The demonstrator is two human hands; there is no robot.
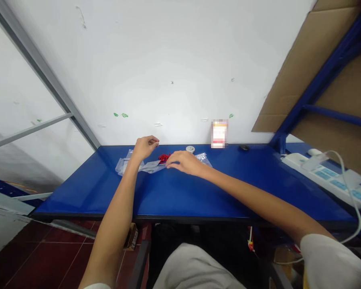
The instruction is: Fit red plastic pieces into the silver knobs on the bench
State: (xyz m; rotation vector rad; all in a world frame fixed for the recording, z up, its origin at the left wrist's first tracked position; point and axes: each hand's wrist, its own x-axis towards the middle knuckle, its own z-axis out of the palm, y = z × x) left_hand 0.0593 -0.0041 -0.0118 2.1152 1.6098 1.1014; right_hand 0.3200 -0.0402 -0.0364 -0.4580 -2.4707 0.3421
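Note:
My left hand (145, 147) hovers over the far part of the blue table (198, 192), fingers curled in a pinch on a tiny red piece. My right hand (184, 162) rests on the table with its fingers curled over a clear plastic bag (152, 166). A small heap of red pieces (164, 157) lies between the two hands. More clear plastic bags (123, 164) lie crumpled to the left under my left wrist.
A small white round object (190, 149), a blurred card (219, 134) and a black round object (244, 147) stand along the white wall. A white power strip (327, 176) with a cable lies at right under cardboard shelving (325, 72). Red tiled floor lies below.

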